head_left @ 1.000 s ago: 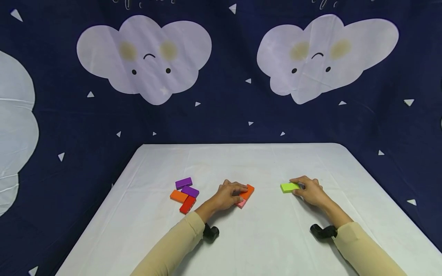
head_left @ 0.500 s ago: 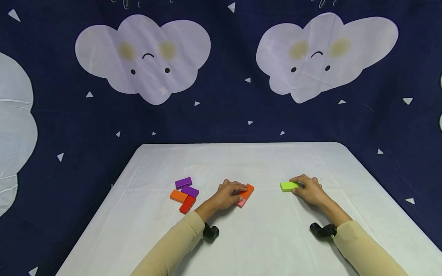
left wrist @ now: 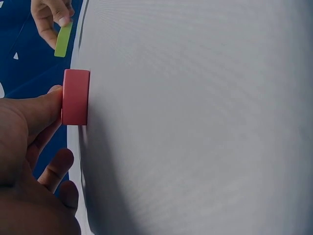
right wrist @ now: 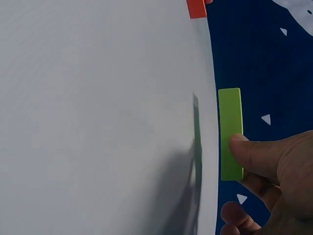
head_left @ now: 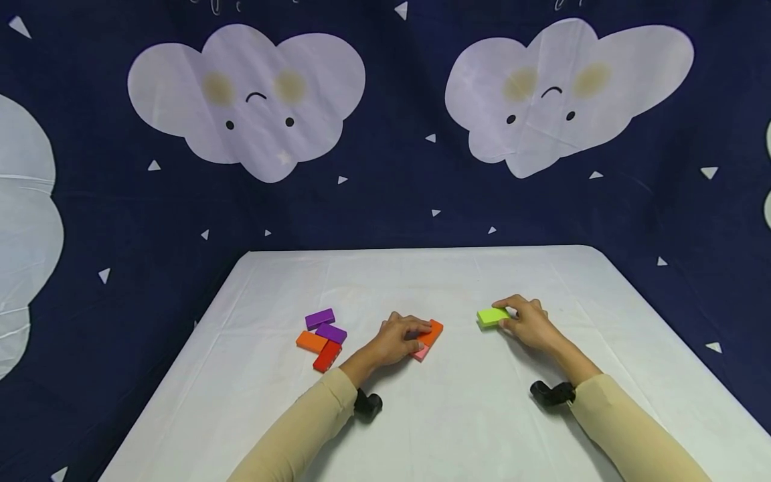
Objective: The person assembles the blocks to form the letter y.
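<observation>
My left hand (head_left: 397, 339) grips a small orange block (head_left: 432, 331) and a pink block (head_left: 421, 354), which sit together near the middle of the table. Its fingers lie over the orange one, the thumb by the pink one. From the left wrist, the pink block's end (left wrist: 76, 97) faces the camera and hides most of the orange one. Between thumb and fingers, my right hand (head_left: 531, 324) pinches a lime-green block (head_left: 492, 317). In the right wrist view that green block (right wrist: 231, 117) hangs above its shadow, off the tabletop.
Left of my left hand lie two purple blocks (head_left: 320, 318), an orange block (head_left: 311, 342) and a red block (head_left: 328, 357), close together. A white cloth covers the table (head_left: 458, 415). Behind it hangs a dark blue curtain (head_left: 397, 201) with clouds.
My right hand has lifted the lime-green block and carried it a little left and away from me. The left hand stays on the orange and pink blocks.
</observation>
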A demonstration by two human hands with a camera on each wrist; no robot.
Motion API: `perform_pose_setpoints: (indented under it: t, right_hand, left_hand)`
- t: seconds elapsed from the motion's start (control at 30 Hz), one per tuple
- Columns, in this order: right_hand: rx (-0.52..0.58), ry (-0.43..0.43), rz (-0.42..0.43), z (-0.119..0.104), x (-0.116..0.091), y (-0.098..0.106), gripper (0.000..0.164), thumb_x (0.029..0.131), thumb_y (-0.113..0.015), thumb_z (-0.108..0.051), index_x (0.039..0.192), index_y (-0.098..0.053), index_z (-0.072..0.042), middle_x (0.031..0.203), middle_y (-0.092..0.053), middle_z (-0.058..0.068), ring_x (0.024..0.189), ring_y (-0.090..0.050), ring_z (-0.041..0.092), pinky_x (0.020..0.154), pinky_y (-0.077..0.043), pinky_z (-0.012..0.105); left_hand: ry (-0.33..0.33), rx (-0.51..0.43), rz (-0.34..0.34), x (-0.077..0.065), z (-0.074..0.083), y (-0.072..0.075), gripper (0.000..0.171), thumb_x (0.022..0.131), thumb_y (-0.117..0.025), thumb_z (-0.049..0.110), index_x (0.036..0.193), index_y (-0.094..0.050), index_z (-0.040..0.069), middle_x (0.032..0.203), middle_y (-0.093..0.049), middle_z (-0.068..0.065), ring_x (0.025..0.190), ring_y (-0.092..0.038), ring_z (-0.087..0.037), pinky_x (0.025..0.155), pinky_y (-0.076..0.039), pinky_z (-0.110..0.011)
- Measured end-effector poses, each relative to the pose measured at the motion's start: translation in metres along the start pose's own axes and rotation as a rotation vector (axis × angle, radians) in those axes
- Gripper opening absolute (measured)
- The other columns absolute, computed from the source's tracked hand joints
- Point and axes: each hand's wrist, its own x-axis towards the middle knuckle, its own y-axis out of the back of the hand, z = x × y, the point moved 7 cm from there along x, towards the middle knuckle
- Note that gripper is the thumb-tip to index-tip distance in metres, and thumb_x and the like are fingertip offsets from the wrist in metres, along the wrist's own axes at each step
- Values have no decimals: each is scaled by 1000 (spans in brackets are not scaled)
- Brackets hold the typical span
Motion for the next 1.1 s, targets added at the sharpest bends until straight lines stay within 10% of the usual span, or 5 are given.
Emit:
perform_pose_setpoints:
  t: [1.1]
  right_hand:
    - [-25,104,-28,-46,33,-37,35,80,-65,-5,114,-66,-13,123,-61,11,97,-44,28,82,-28,41]
  left_hand:
    - [25,5,-23,1,-2,0,32,87,-65,14,119,-67,14,132,-59,7,101,-41,-14,83,-24,-30]
